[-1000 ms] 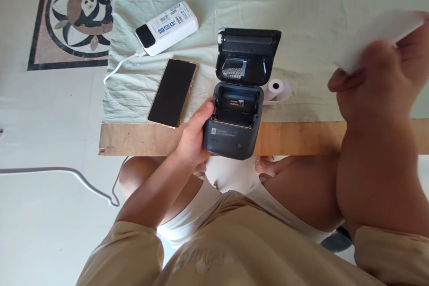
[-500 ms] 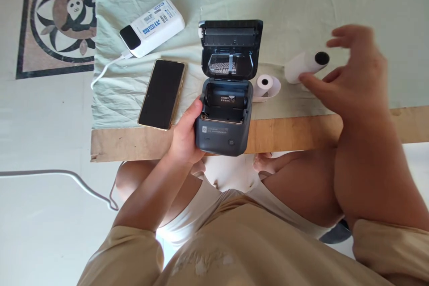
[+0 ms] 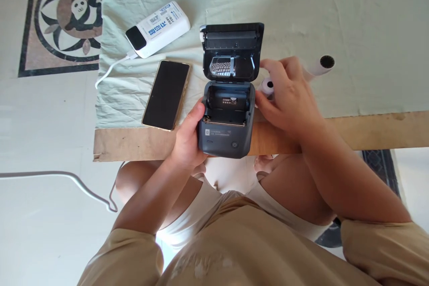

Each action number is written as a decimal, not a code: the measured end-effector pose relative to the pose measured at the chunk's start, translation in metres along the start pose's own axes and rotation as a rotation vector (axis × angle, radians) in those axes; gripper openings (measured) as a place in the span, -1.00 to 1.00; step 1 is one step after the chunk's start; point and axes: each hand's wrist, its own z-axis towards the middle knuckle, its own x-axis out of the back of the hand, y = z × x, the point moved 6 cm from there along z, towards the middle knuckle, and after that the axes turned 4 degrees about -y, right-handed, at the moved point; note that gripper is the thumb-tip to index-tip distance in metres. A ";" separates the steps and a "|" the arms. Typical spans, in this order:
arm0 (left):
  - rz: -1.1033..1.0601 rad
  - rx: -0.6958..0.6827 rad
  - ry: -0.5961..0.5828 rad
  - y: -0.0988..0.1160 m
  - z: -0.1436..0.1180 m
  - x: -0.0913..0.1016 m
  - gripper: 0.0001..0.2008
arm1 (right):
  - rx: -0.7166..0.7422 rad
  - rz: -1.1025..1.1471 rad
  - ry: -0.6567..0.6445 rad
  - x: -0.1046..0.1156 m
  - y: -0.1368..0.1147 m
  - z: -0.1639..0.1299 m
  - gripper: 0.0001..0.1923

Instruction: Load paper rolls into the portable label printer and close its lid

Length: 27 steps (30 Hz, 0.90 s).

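My left hand (image 3: pixel 190 136) grips a dark label printer (image 3: pixel 225 136) by its left side, over the table's front edge. The printer's lid (image 3: pixel 232 41) stands raised, and its roll bay (image 3: pixel 228 98) shows no roll inside. Just right of the printer, a small white paper roll (image 3: pixel 267 86) with a dark core lies on the cloth, partly hidden. My right hand (image 3: pixel 291 96) is around this roll, thumb and index finger spread on either side of it. Behind that hand, a larger white roll (image 3: pixel 318 68) with a black hollow end is partly covered.
A black-screened phone (image 3: pixel 166 94) lies left of the printer. Beyond it is a white power bank (image 3: pixel 162 29) with a white cable (image 3: pixel 112 67) plugged in. Green cloth (image 3: pixel 368 53) covers the table up to a bare wooden front edge (image 3: pixel 375 130).
My right hand has moved left, from beside the larger white roll to the small roll by the printer. My left hand still holds the printer in nearly the same place.
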 end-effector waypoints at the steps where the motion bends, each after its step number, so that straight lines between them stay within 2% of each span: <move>1: -0.004 0.002 -0.010 0.000 0.000 -0.001 -0.63 | 0.009 -0.011 -0.016 -0.002 0.003 -0.001 -0.44; 5: -0.007 0.005 -0.015 0.000 0.000 -0.004 -0.66 | -0.005 0.012 -0.071 -0.005 0.008 -0.002 -0.58; 7: -0.015 -0.013 -0.016 0.001 0.000 -0.005 -0.69 | -0.007 0.069 -0.039 -0.004 0.006 0.000 -0.54; 11: -0.037 -0.027 -0.029 0.000 0.001 -0.003 -0.66 | -0.049 0.298 0.156 0.013 0.008 0.003 -0.31; 13: -0.017 -0.033 -0.038 -0.001 0.001 -0.001 -0.65 | -0.075 0.380 0.266 0.031 0.007 0.002 -0.38; 16: 0.035 -0.076 -0.053 -0.002 0.003 0.003 -0.65 | -0.042 0.350 0.296 0.058 -0.014 0.001 -0.60; 19: 0.038 -0.138 -0.064 -0.004 0.004 0.005 -0.63 | 0.080 0.239 0.262 0.072 -0.057 0.003 -0.51; 21: 0.040 -0.178 -0.071 -0.005 0.004 0.005 -0.64 | 0.263 0.244 0.275 0.071 -0.088 0.003 -0.40; 22: 0.049 -0.201 -0.072 -0.006 0.004 0.005 -0.64 | 0.286 0.249 0.282 0.068 -0.097 0.004 -0.42; 24: 0.074 -0.243 -0.074 -0.005 0.002 0.005 -0.66 | 0.246 0.234 0.198 0.053 -0.104 0.008 -0.47; 27: 0.098 -0.285 -0.076 -0.004 0.000 0.006 -0.68 | 0.097 0.154 0.038 0.031 -0.095 0.011 -0.59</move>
